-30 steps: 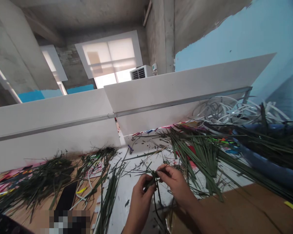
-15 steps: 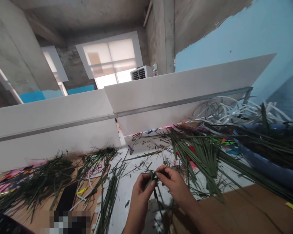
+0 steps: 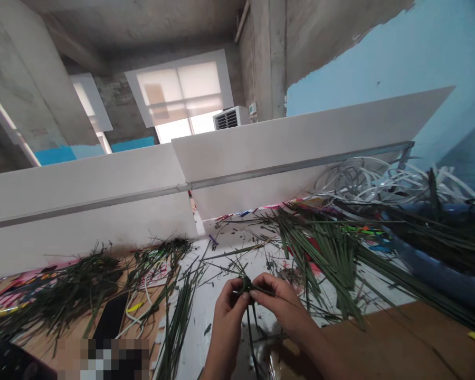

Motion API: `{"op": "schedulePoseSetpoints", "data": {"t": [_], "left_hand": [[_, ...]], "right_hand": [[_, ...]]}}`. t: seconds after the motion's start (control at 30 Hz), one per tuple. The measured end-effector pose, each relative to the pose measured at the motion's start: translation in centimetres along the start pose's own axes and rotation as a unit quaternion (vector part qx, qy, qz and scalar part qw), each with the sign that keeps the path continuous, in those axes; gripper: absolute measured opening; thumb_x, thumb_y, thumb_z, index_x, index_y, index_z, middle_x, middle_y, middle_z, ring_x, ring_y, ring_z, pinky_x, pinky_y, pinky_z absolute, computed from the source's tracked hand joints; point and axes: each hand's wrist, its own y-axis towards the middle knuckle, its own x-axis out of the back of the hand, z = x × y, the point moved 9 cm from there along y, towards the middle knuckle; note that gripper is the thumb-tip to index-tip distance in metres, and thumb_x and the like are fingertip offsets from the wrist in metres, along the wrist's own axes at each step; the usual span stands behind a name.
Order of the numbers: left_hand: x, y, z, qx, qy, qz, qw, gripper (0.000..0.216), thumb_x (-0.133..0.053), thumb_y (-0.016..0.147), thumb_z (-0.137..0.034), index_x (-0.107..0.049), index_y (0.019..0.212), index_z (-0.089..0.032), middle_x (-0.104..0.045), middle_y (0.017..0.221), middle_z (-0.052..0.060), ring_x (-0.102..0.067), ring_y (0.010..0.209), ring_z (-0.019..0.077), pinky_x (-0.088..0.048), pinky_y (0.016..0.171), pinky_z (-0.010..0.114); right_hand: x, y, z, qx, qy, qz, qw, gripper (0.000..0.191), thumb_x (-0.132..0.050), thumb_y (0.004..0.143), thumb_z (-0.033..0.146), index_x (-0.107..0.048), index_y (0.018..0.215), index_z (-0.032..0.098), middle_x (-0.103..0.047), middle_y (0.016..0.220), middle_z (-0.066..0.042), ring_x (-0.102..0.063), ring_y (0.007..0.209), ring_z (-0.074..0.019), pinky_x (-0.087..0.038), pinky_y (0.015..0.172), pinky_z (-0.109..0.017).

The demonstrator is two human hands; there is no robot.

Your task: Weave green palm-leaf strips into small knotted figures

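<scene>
Between my two hands is a small dark-green woven leaf piece (image 3: pixel 246 284), a knot-like bundle with long strips hanging below it. My left hand (image 3: pixel 229 311) pinches it from the left with thumb and forefinger. From the right, my right hand (image 3: pixel 279 301) has its fingers closed on a thin green leaf strip (image 3: pixel 263 290) that runs out of the knot. Both thumbs almost meet under the bundle. The tips of the right fingers partly hide the strip. The white tabletop (image 3: pixel 198 316) lies beneath, littered with short leaf scraps.
Long green leaves (image 3: pixel 324 253) lie in a heap to the right, beside a blue basin (image 3: pixel 427 269) filled with more. White strips (image 3: pixel 364 177) are coiled behind. On the left are a leaf pile (image 3: pixel 87 279), a dark phone (image 3: pixel 111 316) and a white cable (image 3: pixel 132 322). White panels (image 3: pixel 261 158) border the back.
My right hand has shifted slightly down, its fingers now on a strip at the knot's right side. The knot shows more plainly, and the hanging strips have swung. My left hand stays almost in place.
</scene>
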Motion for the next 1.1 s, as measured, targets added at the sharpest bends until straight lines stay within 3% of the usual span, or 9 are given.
{"op": "schedulePoseSetpoints", "data": {"t": [0.13,0.3,0.47,0.67,0.8,0.9,1.0,1.1], "left_hand": [[0.3,0.2,-0.2,-0.025,0.024,-0.009,0.999,0.018,-0.076,0.073,-0.028,-0.068,0.086,-0.020,-0.069,0.084,0.001,-0.062,0.083,0.0194,-0.049,0.080,0.028],[0.3,0.5,-0.1,-0.035,0.042,-0.007,0.998,0.016,-0.075,0.073,-0.026,-0.066,0.084,-0.018,-0.070,0.082,0.002,-0.064,0.079,0.0196,-0.050,0.075,0.029],[0.3,0.3,-0.3,-0.050,0.047,-0.008,0.998,0.017,-0.076,0.072,-0.023,-0.066,0.085,-0.018,-0.070,0.083,0.004,-0.065,0.079,0.0204,-0.052,0.075,0.031],[0.3,0.1,-0.8,-0.041,0.082,-0.028,0.995,0.019,-0.078,0.069,-0.022,-0.070,0.086,-0.018,-0.075,0.087,0.007,-0.068,0.086,0.0242,-0.053,0.081,0.034],[-0.6,0.1,-0.7,-0.025,0.035,0.015,0.999,0.032,-0.086,0.062,-0.026,-0.071,0.088,-0.016,-0.075,0.092,0.010,-0.069,0.089,0.0265,-0.052,0.085,0.037],[-1.5,-0.1,-0.5,0.008,-0.021,0.064,0.998,0.035,-0.083,0.069,-0.037,-0.071,0.094,-0.016,-0.074,0.095,0.010,-0.067,0.090,0.0252,-0.051,0.085,0.036],[-1.1,-0.2,-0.1,0.035,-0.039,0.041,0.998,0.034,-0.080,0.074,-0.042,-0.072,0.093,-0.016,-0.073,0.091,0.008,-0.066,0.084,0.0218,-0.051,0.078,0.032],[-0.8,0.1,0.1,0.017,-0.035,0.026,0.999,0.032,-0.085,0.069,-0.040,-0.071,0.086,-0.016,-0.071,0.082,0.005,-0.063,0.077,0.0194,-0.049,0.072,0.029]], "right_hand": [[-0.3,-0.1,-0.1,0.000,-0.002,0.024,1.000,0.021,-0.072,0.078,0.039,-0.064,0.080,0.020,-0.062,0.078,0.000,-0.056,0.078,-0.0192,-0.044,0.072,-0.030],[-0.1,-0.1,0.0,0.006,0.011,0.005,1.000,0.018,-0.068,0.080,0.036,-0.062,0.077,0.020,-0.060,0.074,0.001,-0.055,0.075,-0.0182,-0.044,0.069,-0.029],[0.4,0.3,-0.1,0.001,0.057,-0.008,0.998,0.023,-0.075,0.073,0.039,-0.062,0.076,0.020,-0.058,0.069,0.002,-0.055,0.065,-0.0169,-0.045,0.062,-0.029],[0.7,0.4,-0.3,-0.013,0.090,-0.007,0.996,0.029,-0.083,0.067,0.040,-0.071,0.084,0.020,-0.068,0.082,-0.002,-0.061,0.081,-0.0211,-0.048,0.075,-0.033],[1.7,0.6,-1.2,-0.052,0.083,-0.044,0.994,0.032,-0.085,0.063,0.043,-0.074,0.080,0.018,-0.067,0.074,-0.001,-0.056,0.070,-0.0167,-0.044,0.068,-0.029],[1.9,0.7,-1.6,-0.064,0.107,-0.043,0.991,0.031,-0.085,0.065,0.043,-0.075,0.082,0.018,-0.068,0.074,-0.001,-0.054,0.068,-0.0144,-0.041,0.066,-0.027],[1.6,0.6,-1.9,-0.072,0.118,-0.033,0.990,0.032,-0.086,0.065,0.043,-0.075,0.082,0.018,-0.068,0.073,0.000,-0.054,0.066,-0.0132,-0.040,0.065,-0.026],[1.5,0.7,-1.9,-0.074,0.114,-0.040,0.990,0.036,-0.088,0.061,0.046,-0.074,0.079,0.018,-0.068,0.072,0.000,-0.056,0.065,-0.0134,-0.042,0.065,-0.026]]}}
